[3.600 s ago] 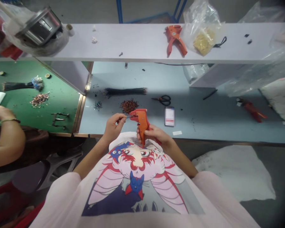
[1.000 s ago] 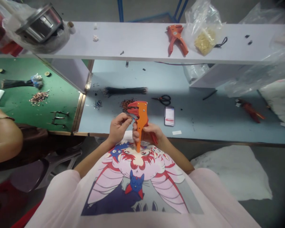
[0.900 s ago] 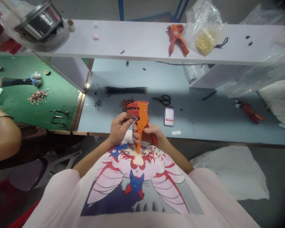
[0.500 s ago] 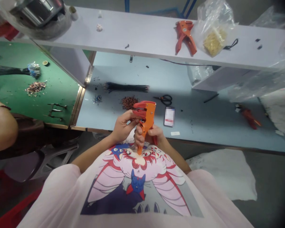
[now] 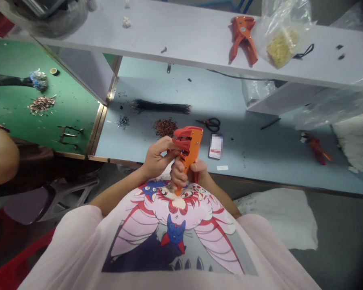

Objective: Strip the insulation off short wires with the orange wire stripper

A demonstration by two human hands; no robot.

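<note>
My right hand (image 5: 179, 173) is wrapped round the handles of an orange and red wire stripper (image 5: 193, 147), held upright in front of my chest with its jaws at the top. My left hand (image 5: 159, 158) is closed in a pinch at the red jaws on the stripper's left side. What its fingertips hold is too small and too hidden to make out. Just beyond the stripper lies a heap of short copper-coloured scraps (image 5: 165, 127). Behind that heap stretches a bundle of black wires (image 5: 161, 106) with bare ends.
Black-handled scissors (image 5: 212, 124) and a phone (image 5: 215, 147) lie right of the stripper. A second wire stripper (image 5: 243, 40) and a bag of yellow pieces (image 5: 280, 48) sit on the raised shelf (image 5: 193, 36). Another hand tool (image 5: 317, 149) lies far right. At left, a person's arm (image 5: 1, 157) shows.
The wire stripper has tipped slightly to the right, and both hands have moved a little with it. My grip looks the same. The whole view has shifted slightly.
</note>
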